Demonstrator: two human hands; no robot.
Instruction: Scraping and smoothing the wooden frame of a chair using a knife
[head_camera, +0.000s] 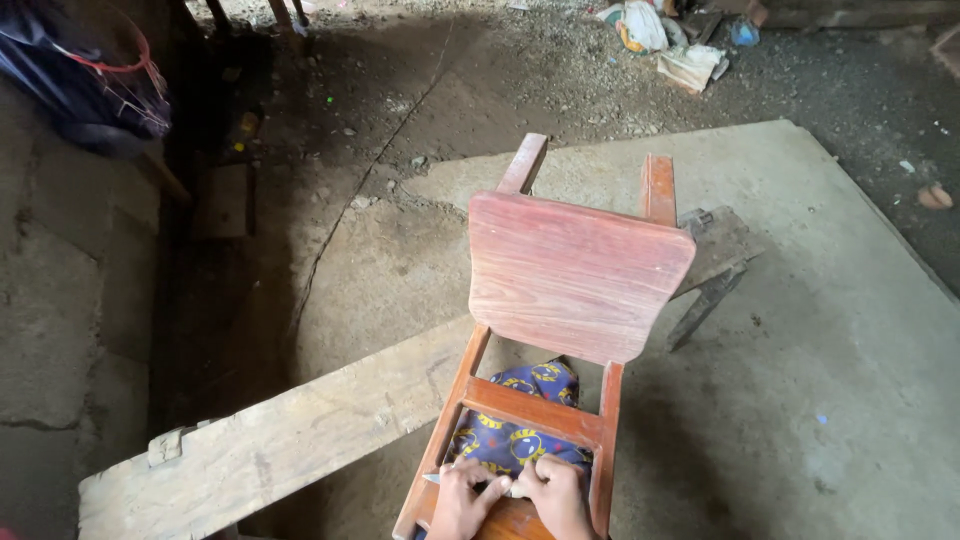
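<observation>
Bottom centre, near frame edge: both hands sit close together on the chair's lower rail.
Left hand (462, 498): fingers curled down, pressing on a thin pale blade-like tool (470, 484); tip pokes out to the left past the knuckles. Looks like a grip, but can't tell how firm.
Right hand (556, 495): fingers bent, resting on the same tool and the cloth just above it; touches left hand at the thumbs.
Chair (575, 275): red-brown wood, lying tilted w/ back panel facing up, rear legs pointing away toward top of frame. Side rails run down to bottom edge, hands between them.
Cloth (515, 435): blue w/ yellow pattern, bunched inside the frame under the cross rail, showing in two gaps.
Plank (290, 430): pale, rough, runs diag. from lower left up to chair's left rail; touching or just under it, can't tell which.
Slab (830, 330): big flat grey sheet under chair, corner edge near top right; wide bare area to the right of chair.
Metal piece (712, 298): dark, thin, lies on slab just right of chair back.
Floor (420, 90): dark dirt beyond slab, bare stretch left and above.
Rubbish (668, 45): rags and scraps, top edge, well apart.
Net (95, 75): dark bundle w/ red rim, top left corner.
</observation>
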